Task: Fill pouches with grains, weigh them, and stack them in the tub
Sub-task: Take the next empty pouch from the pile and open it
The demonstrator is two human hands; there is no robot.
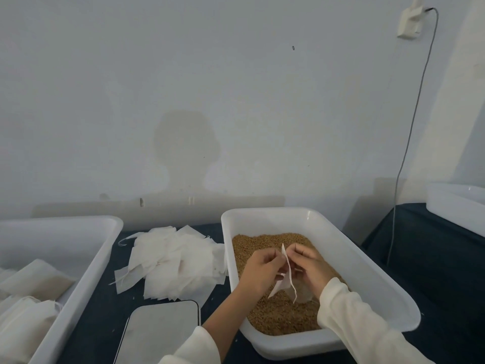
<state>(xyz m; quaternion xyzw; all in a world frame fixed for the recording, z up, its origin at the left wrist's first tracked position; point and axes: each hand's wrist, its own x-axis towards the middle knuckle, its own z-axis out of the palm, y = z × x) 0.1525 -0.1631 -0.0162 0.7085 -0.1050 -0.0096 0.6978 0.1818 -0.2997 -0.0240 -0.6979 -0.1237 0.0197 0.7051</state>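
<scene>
Pouch (284, 279): empty, held over the grains (278, 313) inside the grain tub (367, 274); long axis near vertical, mouth up.
Left hand (258, 270): fingers pinched on the pouch's left edge.
Right hand (309, 266): fingers curled on the right edge; equally near.
Judgement: mouth being parted; grains lay directly beneath.
Filled pouches (29, 292): in the left tub (86, 261).

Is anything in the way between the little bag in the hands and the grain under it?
Nothing visible. Both hands, left and right, pinch the pouch right above the grains inside the white tub.
</scene>
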